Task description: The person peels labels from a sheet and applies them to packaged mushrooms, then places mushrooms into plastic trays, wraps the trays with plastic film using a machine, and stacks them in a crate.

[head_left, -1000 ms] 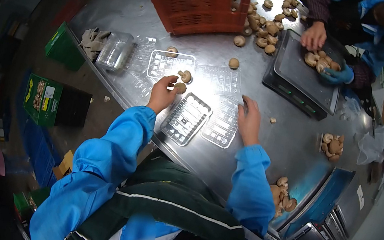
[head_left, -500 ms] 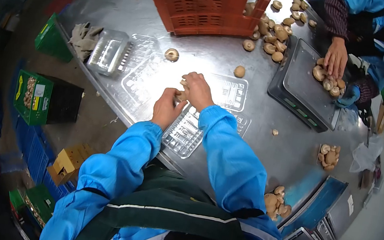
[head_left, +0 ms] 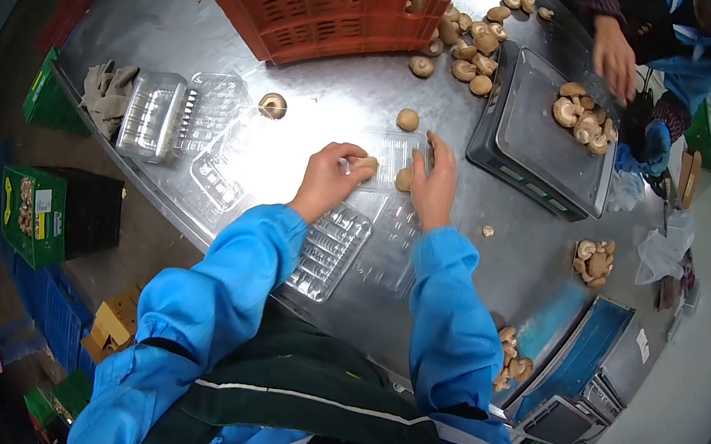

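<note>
My left hand point(head_left: 329, 177) is closed round a mushroom point(head_left: 365, 166) above the clear plastic trays. To its right, my right hand point(head_left: 436, 182) has its thumb and fingers apart, with another mushroom point(head_left: 403, 179) beside the thumb, perhaps touching it. Just below my left hand lies an open clear tray point(head_left: 333, 251). Two loose mushrooms rest farther up the metal table, a dark-rimmed one point(head_left: 272, 106) at the left and a round one point(head_left: 407, 120) above my hands.
An orange crate point(head_left: 302, 4) stands at the back beside a mushroom pile point(head_left: 479, 46). On the right, a scale point(head_left: 543, 140) bears several mushrooms, near a co-worker's hand point(head_left: 615, 59). Gloves point(head_left: 106, 94) and a clear container point(head_left: 151, 115) lie at the left edge.
My hands have moved apart, the right one opening and shifting right. The co-worker's hand has lifted off the mushrooms on the scale. The whole view has shifted.
</note>
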The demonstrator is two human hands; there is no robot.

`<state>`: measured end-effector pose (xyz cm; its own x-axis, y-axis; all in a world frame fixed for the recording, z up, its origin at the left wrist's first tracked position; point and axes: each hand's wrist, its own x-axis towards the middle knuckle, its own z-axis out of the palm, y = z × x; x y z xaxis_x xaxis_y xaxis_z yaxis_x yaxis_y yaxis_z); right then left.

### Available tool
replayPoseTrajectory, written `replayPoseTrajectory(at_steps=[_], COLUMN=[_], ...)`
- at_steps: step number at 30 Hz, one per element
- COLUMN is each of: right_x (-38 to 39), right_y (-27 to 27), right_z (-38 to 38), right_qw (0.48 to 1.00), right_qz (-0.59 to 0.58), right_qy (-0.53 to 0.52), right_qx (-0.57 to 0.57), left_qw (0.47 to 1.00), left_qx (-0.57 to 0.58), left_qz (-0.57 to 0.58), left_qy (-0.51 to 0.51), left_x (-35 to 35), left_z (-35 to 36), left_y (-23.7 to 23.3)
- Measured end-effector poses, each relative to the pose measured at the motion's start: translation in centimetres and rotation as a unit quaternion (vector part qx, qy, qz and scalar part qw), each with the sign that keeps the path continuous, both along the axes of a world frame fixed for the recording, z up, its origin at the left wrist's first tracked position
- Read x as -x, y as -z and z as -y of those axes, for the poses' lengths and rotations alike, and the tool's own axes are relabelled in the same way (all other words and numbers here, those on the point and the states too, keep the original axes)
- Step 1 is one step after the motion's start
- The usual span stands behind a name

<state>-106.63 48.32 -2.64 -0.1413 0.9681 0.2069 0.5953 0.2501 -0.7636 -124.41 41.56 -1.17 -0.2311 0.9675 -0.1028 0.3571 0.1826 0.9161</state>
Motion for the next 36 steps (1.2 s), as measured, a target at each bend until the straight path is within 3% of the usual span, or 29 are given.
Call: replayPoseTrajectory(at_steps=[3, 5, 6, 7, 9, 11, 13, 17, 20, 23, 24, 25, 27, 29, 33, 35, 36], right_x=[2.5, 3.2, 3.4, 3.6, 3.8, 4.1, 4.9, 5.7, 5.1, 3.1, 2.4, 1.5, -0.1, -0.8, -1.1, -0.6, -0.3], right_y=[0.0, 1.1, 2.4, 3.2, 2.9, 1.6, 1.7, 3.6, 3.2, 0.5, -0.3, -0.6, -1.0, -1.3, -1.6, -0.7, -0.6], right_z=[-2.7, -4.9, -5.7, -6.6, -8.9, -10.5, -12.8, -16.4, -16.4, -12.5, -10.9, -9.3, -6.0, -4.4, -6.7, -10.9, -13.2], right_qw=[0.999, 0.995, 0.991, 0.98, 0.982, 0.989, 0.992, 0.986, 0.988, 0.994, 0.996, 0.995, 0.992, 0.967, 0.974, 0.988, 0.982], right_qz=[0.024, 0.06, 0.117, 0.172, 0.156, 0.141, 0.112, 0.155, 0.149, 0.08, 0.034, 0.036, 0.042, 0.116, 0.084, 0.135, 0.175], right_qy=[-0.001, -0.015, -0.056, -0.097, -0.098, 0.022, 0.052, 0.045, 0.015, -0.021, -0.05, -0.084, -0.112, -0.208, -0.185, -0.041, 0.0], right_qx=[-0.047, -0.084, -0.031, 0.021, 0.041, 0.03, 0.001, 0.027, 0.041, 0.068, 0.06, 0.045, 0.033, 0.096, 0.102, -0.056, -0.071], left_qw=[0.994, 0.997, 0.999, 0.989, 0.945, 0.921, 0.914, 0.898, 0.964, 0.959, 0.938, 0.939, 0.944, 0.95, 0.969, 0.979, 0.981], left_qx=[0.024, -0.036, -0.031, -0.092, -0.154, -0.033, 0.14, 0.205, 0.059, -0.02, 0.077, 0.075, 0.221, 0.21, 0.131, -0.083, -0.105], left_qz=[-0.074, -0.058, -0.022, -0.105, -0.279, -0.379, -0.378, -0.39, -0.227, -0.27, -0.33, -0.329, -0.243, -0.232, -0.208, -0.183, -0.162], left_qy=[0.07, 0.036, -0.013, -0.05, -0.07, -0.089, -0.046, -0.007, -0.121, -0.088, -0.069, -0.069, -0.007, 0.021, 0.026, -0.039, -0.014], left_x=[-0.4, 0.6, 1.9, 3.9, 9.3, 12.9, 14.5, 14.9, 16.0, 14.1, 13.2, 12.7, 11.6, 11.9, 11.4, 8.9, 8.0], left_z=[-2.0, -3.3, -4.2, -5.1, -6.9, -7.6, -8.2, -8.9, -9.1, -8.3, -7.9, -7.7, -7.5, -7.1, -6.2, -5.3, -4.5], left_y=[1.5, 1.5, 1.0, 1.0, 1.5, 1.2, 0.9, 1.8, 2.4, 2.4, 1.8, 0.9, -0.4, 1.0, 1.2, -1.5, -1.3])
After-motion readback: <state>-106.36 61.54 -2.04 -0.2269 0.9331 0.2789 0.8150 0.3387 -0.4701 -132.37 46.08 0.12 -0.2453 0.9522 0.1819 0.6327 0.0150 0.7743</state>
